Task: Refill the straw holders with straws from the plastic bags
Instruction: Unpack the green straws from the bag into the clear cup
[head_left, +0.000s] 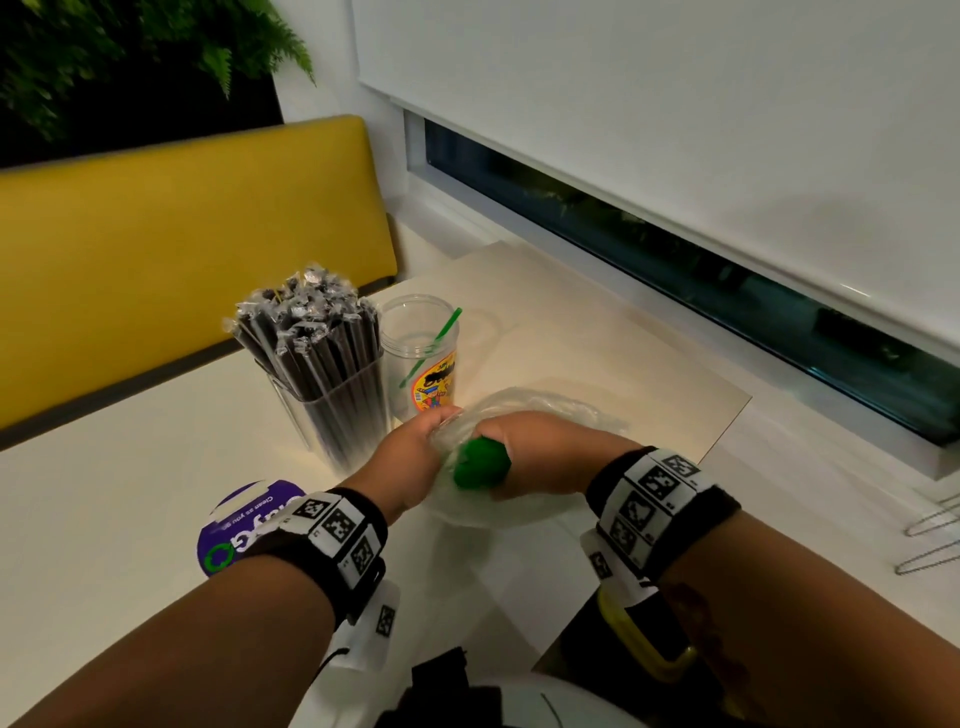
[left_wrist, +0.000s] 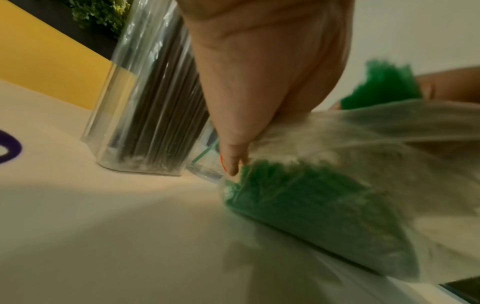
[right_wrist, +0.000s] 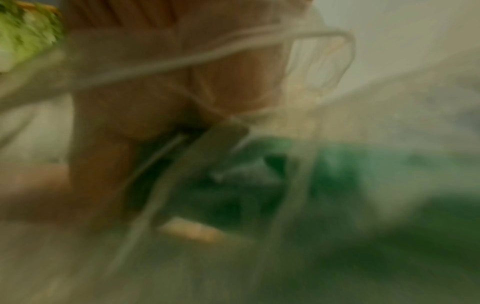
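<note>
Pinching the thin, slippery plastic bag low over the desk, the left hand steadies it while the right hand clamps the light green straws (best held mid-bundle), beside the near-empty holder.

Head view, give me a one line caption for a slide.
Both hands, left hand and right hand, grip a clear plastic bag of green straws.
</note>
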